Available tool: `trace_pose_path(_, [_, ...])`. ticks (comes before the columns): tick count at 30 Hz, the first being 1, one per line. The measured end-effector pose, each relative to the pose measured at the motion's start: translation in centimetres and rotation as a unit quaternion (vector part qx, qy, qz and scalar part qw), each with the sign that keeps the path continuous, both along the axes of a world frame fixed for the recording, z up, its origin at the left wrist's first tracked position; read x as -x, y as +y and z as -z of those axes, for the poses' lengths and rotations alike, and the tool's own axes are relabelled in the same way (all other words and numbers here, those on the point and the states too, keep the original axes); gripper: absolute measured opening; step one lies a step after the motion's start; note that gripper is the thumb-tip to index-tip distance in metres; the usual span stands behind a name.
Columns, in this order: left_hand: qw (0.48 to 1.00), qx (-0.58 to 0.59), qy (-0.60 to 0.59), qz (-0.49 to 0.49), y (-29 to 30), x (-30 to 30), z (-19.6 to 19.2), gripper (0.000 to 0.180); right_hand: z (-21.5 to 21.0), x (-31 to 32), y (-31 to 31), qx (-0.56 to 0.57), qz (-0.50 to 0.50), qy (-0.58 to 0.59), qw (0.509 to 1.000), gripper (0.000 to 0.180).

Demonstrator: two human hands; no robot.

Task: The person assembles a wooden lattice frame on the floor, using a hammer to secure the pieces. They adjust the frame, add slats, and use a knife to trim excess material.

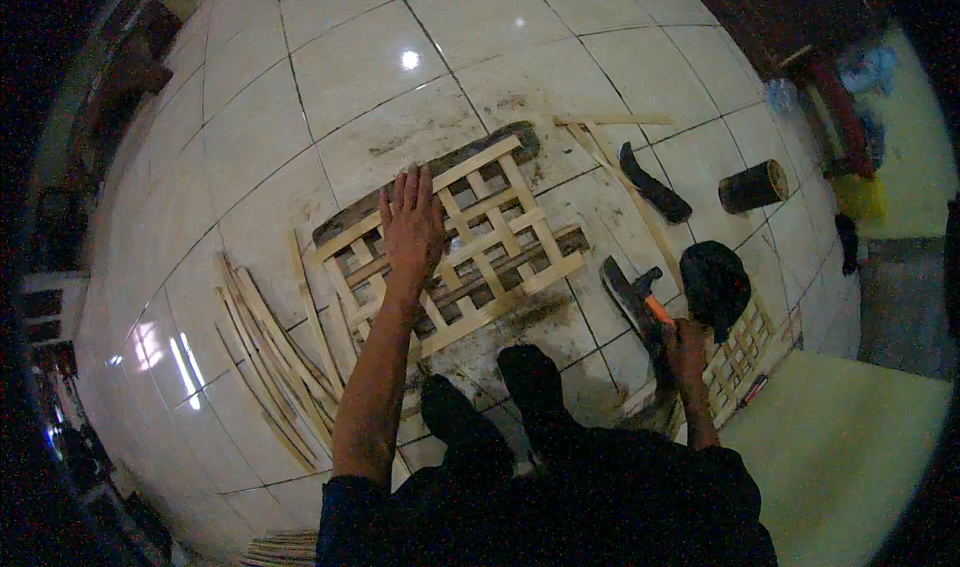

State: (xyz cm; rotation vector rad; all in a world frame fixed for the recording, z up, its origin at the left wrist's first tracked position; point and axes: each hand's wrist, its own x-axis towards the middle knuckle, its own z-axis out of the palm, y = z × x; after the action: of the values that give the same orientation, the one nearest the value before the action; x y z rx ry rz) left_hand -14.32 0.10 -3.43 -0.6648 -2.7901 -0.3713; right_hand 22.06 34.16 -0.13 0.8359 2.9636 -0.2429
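My left hand [412, 217] lies flat, fingers stretched out, on a lattice panel [485, 222] woven from pale wooden or bamboo strips. The panel rests over dark wooden pieces [365, 205] on the tiled floor. Off to the right, my right hand [686, 355] is wrapped round the orange handle of a hammer [655, 305]. The hammer's dark head points up and left, away from the panel. Just beside it lies a long, dark, curved thing [625, 292] whose kind I cannot make out.
Long loose strips [270, 337] lie left of the panel. To the right are a dark curved piece [655, 185], a short dark cylinder [753, 187], a black cap-like thing [715, 282] and a second lattice [742, 355]. A pale flat surface [840, 437] stands lower right.
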Motion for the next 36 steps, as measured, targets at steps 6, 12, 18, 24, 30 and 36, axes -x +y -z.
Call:
trace_pose_path(6, [1.000,-0.004,0.008,-0.006,0.2,0.0,-0.5,0.050,5.0,-1.3,2.8,-0.196,-0.008,0.118,0.973,0.032])
trace_pose_path(12, [0.999,-0.006,0.022,-0.022,-0.3,-0.3,-0.1,0.054,-4.7,9.9,-1.9,0.115,0.050,0.119,0.985,0.037])
trace_pose_path(18, [0.999,0.024,-0.007,-0.033,0.0,-0.9,1.0,0.055,-7.0,18.9,-5.0,0.156,-0.094,0.116,0.976,0.039])
trace_pose_path(24, [0.999,0.004,0.035,-0.021,-0.2,-0.2,0.4,0.053,-9.8,22.7,-7.0,0.230,-0.071,0.145,0.960,0.039])
trace_pose_path(30, [0.999,0.004,0.025,-0.022,-0.4,-0.2,0.3,0.053,-8.4,22.0,-7.8,0.449,0.095,0.091,0.884,0.036])
trace_pose_path(36, [1.000,-0.015,0.001,-0.026,-0.2,-0.4,0.0,0.053,-7.8,25.5,-8.7,0.560,0.077,0.020,0.825,0.035])
